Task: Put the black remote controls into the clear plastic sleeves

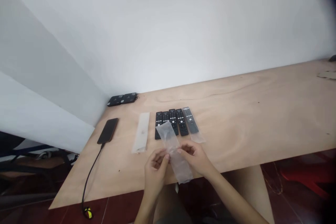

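Between my two hands is a long, clear plastic sleeve (175, 150), tilted above the table's front edge. My left hand (156, 164) pinches its left side with thumb and fingers. On the other side my right hand (194, 155) grips the sleeve's right edge. Behind the sleeve several black remote controls (182, 122) lie side by side, partly covered by it. At the right end of that row, one remote control (190, 120) lies inside a clear sleeve (197, 138). To the left rests a flat stack of clear plastic sleeves (141, 133).
A phone (108, 131) with a black cable (90, 173) lies on the left of the wooden table (249, 112). Two flat black boxes (122, 99) sit by the wall at the back left. A red object (307, 180) stands below the table at right.
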Available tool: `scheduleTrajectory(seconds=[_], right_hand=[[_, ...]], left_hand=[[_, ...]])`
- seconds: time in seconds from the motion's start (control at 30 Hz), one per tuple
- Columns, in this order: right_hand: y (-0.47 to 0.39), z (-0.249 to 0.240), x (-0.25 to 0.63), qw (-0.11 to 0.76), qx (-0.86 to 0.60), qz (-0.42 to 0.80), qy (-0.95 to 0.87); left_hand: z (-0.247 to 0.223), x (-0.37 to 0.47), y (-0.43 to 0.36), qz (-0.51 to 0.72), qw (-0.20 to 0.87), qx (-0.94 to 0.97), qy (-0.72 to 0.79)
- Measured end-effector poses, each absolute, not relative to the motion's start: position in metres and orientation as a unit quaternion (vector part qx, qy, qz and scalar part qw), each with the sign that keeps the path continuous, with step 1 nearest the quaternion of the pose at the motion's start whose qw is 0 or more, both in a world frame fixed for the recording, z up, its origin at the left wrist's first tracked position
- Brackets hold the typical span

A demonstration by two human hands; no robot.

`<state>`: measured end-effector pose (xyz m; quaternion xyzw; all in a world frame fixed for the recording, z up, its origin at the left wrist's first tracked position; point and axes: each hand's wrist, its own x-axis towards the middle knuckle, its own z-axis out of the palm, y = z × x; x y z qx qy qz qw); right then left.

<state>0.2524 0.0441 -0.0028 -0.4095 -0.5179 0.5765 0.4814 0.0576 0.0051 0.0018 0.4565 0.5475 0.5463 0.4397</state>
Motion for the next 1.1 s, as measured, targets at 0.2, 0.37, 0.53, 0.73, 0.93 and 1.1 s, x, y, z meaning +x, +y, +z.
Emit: scheduleTrajectory(seconds=[0.2,0.37,0.53,0.73,0.93,1.1], right_hand=[[0.044,-0.005,0.258,0.49,-0.41,0.577,-0.509],[0.045,-0.009,0.258,0.477,-0.405,0.583,-0.518],[0.042,-0.011,0.258,0.475,-0.402,0.57,-0.537],[0.044,-0.012,0.257,0.468,-0.405,0.56,-0.551],[0.044,-0.011,0.258,0.461,-0.407,0.559,-0.556],[0.041,-0.011,0.259,0.459,-0.415,0.544,-0.566]], left_hand=[[0.047,-0.024,0.051,0.521,0.336,0.52,0.587],[0.064,-0.09,0.12,0.424,0.254,0.583,0.645],[0.045,-0.106,0.153,0.35,0.189,0.625,0.672],[0.032,-0.097,0.174,0.301,0.071,0.704,0.639],[0.008,-0.086,0.216,0.182,0.069,0.792,0.579],[-0.001,-0.091,0.227,0.138,0.06,0.798,0.584]])
